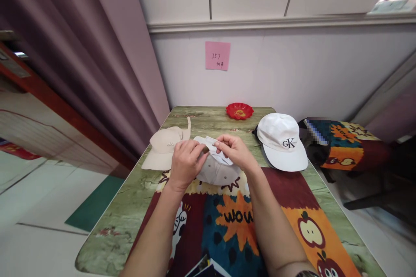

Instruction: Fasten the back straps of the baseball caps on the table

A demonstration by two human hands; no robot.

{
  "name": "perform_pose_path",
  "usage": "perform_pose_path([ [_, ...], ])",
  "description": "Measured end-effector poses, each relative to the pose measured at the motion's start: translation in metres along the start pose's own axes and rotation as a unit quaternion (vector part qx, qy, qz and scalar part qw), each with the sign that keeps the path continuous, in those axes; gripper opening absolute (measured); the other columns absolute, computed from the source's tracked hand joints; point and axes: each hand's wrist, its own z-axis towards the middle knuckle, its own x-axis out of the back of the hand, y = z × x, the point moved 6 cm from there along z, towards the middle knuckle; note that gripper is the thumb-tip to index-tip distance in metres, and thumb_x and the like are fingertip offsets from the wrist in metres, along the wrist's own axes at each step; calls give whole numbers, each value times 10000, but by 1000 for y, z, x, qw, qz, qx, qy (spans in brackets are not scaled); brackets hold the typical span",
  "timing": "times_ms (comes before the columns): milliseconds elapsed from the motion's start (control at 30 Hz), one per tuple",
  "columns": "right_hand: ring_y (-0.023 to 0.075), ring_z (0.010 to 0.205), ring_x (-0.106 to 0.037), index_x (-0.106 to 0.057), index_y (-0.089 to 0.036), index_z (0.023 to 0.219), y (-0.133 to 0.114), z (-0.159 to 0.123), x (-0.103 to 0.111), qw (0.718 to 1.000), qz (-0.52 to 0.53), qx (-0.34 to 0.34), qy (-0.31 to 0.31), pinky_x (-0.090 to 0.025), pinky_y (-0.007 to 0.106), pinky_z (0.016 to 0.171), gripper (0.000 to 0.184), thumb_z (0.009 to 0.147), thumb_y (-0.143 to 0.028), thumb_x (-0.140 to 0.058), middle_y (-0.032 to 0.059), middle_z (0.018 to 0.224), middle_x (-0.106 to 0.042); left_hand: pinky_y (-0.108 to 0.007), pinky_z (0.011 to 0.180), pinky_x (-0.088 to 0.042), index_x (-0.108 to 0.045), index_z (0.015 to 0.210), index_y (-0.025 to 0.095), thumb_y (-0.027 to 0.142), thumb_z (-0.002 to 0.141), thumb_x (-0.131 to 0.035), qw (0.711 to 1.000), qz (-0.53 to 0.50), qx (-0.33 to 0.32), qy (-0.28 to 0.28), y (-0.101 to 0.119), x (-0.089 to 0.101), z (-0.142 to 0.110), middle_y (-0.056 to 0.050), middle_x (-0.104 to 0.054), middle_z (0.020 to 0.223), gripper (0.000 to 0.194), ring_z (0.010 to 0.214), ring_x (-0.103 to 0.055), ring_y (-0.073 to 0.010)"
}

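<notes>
A light grey baseball cap (216,174) lies in the middle of the table, its back opening towards the far side. My left hand (186,160) is closed at the opening's left edge, pinching the strap by a small brownish buckle (206,149). From the right, my right hand (236,152) pinches the pale strap end (210,140) between thumb and fingers. Whether the strap runs through the buckle is hard to make out. Left of my hands sits a beige cap (164,145) with its strap sticking up. On the right rests a white cap (281,140) with black letters, stacked over a darker brim.
A red scalloped dish (239,111) stands near the table's far edge. Beneath the caps spreads a colourful printed mat (227,220). A pink note (217,56) is stuck to the wall. A purple curtain (107,30) hangs at left, and a stool with a patterned cover (349,145) is at right.
</notes>
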Motion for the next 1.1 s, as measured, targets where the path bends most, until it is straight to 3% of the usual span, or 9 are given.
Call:
perform_pose_path([
  [133,112,589,-521,-691,-175,861,-1,0,5,999,-21,8,30,-365,229,563,233,855,-399,-627,-6,655,-624,-356,776,-454,-677,1075,188,272,908,-620,999,30,30,21,1,1,-5,-89,-677,911,195,876,-611,-246],
  [400,134,594,-538,-723,-189,816,-7,-2,0,992,-112,23,55,-381,243,593,224,837,-396,-642,2,671,-660,-326,854,-500,-666,1045,199,187,901,-600,987,-98,124,42,-4,-3,-10,-72,-655,957,159,918,-622,-212],
  [567,156,628,-553,-712,-209,763,-14,-5,2,975,-207,12,76,-364,254,605,196,843,-353,-606,18,739,-704,-288,730,-521,-695,992,193,187,861,-623,960,-187,208,31,-8,1,-8,-46,-658,903,149,714,-607,-155],
  [700,167,674,-572,-699,-207,731,-15,-6,2,979,-193,8,61,-362,251,599,199,831,-344,-595,20,753,-703,-266,697,-541,-721,986,198,246,815,-684,901,-332,279,32,-15,-5,-12,-41,-689,947,181,730,-648,-145],
  [833,155,648,-567,-673,-192,709,-7,-4,0,990,-135,-10,44,-370,242,578,229,831,-358,-573,19,701,-679,-272,687,-554,-731,986,176,271,724,-777,783,-494,377,19,-24,-25,-23,-27,-719,863,282,701,-670,-150],
  [900,149,632,-563,-670,-188,704,-3,-2,-2,992,-119,-14,37,-378,242,575,233,826,-360,-570,18,687,-675,-265,670,-551,-735,971,168,258,681,-811,744,-532,404,20,-25,-31,-26,-10,-716,779,313,658,-658,-139],
  [1100,139,610,-562,-679,-180,689,3,-1,-6,994,-105,-28,21,-392,241,583,228,811,-349,-585,19,669,-683,-255,655,-552,-738,925,159,234,623,-847,700,-572,426,28,-22,-31,-25,7,-709,721,329,618,-646,-123],
])
